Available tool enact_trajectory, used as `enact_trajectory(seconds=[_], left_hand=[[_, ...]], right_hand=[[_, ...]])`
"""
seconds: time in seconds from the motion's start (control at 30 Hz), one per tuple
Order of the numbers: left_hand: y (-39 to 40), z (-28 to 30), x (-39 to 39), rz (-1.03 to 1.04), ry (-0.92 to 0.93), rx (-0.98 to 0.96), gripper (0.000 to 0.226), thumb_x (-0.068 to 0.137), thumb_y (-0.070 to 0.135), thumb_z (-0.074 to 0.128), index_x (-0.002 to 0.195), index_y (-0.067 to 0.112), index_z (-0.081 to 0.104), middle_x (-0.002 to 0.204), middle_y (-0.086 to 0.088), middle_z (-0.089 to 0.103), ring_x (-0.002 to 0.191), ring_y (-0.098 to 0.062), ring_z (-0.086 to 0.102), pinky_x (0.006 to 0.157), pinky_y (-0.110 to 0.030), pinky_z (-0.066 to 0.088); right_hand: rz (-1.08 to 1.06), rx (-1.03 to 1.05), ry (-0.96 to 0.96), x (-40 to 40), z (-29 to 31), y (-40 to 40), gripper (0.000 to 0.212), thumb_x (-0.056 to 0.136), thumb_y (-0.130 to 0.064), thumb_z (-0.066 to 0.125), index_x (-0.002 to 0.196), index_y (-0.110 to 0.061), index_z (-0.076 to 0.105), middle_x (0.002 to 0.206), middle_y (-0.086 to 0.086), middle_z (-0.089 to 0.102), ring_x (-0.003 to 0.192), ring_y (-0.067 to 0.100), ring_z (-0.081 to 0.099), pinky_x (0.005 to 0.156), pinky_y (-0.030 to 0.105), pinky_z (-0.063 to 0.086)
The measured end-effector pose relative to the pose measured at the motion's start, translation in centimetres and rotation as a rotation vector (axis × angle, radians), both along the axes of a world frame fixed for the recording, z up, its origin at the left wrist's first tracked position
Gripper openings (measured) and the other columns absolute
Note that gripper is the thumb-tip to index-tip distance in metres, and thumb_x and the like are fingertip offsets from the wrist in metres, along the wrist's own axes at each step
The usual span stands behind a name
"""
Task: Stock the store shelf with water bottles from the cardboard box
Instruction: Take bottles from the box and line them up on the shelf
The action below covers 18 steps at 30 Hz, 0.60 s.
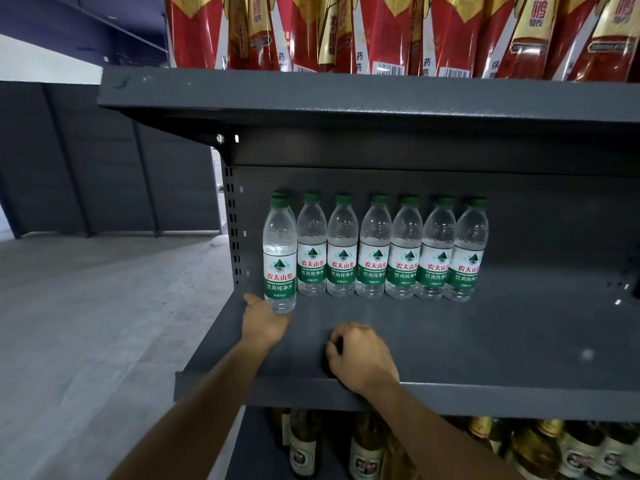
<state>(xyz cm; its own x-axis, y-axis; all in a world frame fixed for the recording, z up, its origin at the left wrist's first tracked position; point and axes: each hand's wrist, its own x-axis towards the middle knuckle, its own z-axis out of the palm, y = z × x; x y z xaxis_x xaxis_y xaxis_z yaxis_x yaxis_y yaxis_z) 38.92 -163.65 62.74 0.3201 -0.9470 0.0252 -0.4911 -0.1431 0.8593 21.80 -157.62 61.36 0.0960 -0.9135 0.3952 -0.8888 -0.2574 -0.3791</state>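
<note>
Seven water bottles with green caps and green-and-white labels stand upright in a row along the far side of a dark grey metal shelf, with an eighth bottle set nearer the front at the row's left end, hiding all but the cap of another behind it. A person's left hand reaches to the base of that near bottle, thumb out to the left on the shelf; its fingers are hidden behind the hand, so whether they hold the bottle cannot be told. The right hand rests near the shelf's front edge, fingers curled under and holding nothing visible. Red and gold packets crowd the shelf above; amber glass bottles stand on the shelf below. A bare concrete floor lies to the left.
</note>
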Motion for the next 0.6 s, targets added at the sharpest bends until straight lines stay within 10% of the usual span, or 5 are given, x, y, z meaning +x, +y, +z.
enact_trajectory(seconds=[0.23, 0.6], left_hand=[[6.4, 0.5, -2.6, -0.150, -0.178, -0.016, 0.068, 0.088, 0.020, 0.062, 0.142, 0.000, 0.027, 0.131, -0.014, 0.053, 0.118, -0.028, 0.052, 0.090, -0.028, 0.043], [16.2, -3.2, -6.1, -0.507, -0.574, -0.568, 0.039, 0.081, 0.008, 0.043, 0.117, 0.013, 0.057, 0.111, 0.000, 0.060, 0.103, -0.016, 0.056, 0.094, -0.016, 0.031]], right_hand=[[0.060, -0.145, -0.028, -0.1, 0.3, 1.9, 0.017, 0.089, -0.029, 0.050, 0.088, -0.017, 0.062, 0.094, 0.001, 0.062, 0.094, 0.020, 0.056, 0.077, 0.030, 0.044], [0.222, -0.291, 0.116, -1.7, -4.9, 9.5, 0.019, 0.077, -0.026, 0.056, 0.096, -0.021, 0.060, 0.095, -0.002, 0.057, 0.083, 0.017, 0.050, 0.073, 0.025, 0.035]])
